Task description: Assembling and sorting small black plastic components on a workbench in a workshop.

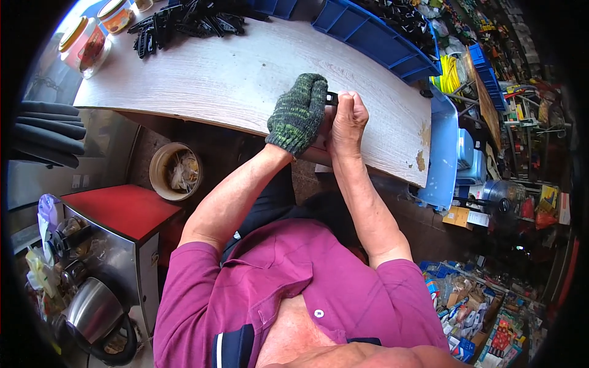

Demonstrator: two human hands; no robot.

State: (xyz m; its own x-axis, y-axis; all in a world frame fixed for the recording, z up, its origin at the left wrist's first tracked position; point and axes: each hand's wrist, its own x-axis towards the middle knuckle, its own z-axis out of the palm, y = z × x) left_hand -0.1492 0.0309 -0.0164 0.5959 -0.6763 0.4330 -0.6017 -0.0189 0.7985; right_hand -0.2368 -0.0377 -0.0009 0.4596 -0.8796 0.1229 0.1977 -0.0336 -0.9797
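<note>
Head view, centre of frame: left hand (299,112) in a dark green knitted work glove, closed around one end of a small black plastic part (332,97), only a short piece of it visible. Right hand (347,120), bare, clenched into a fist just beside the gloved one, thumb side pressed against the same part. Both hands touching, held over the near edge of the pale wood-grain tabletop (245,73).

Upper left of frame: heap of loose black plastic pieces (184,24) on the tabletop, well apart from the hands. Farther left: two clear jars with yellow lids (92,40), side by side at the table corner.

Upper right of frame: blue plastic bin (374,37) holding more black pieces, resting on the table's far edge.

Left of frame, below the table: round beige bucket (175,172) with crumpled waste inside. Beside it, a red-topped metal cabinet (119,211). Lower left corner: shiny steel kettle (95,319).

Right edge of frame: cluttered shelves and packaged goods, too small to identify.
</note>
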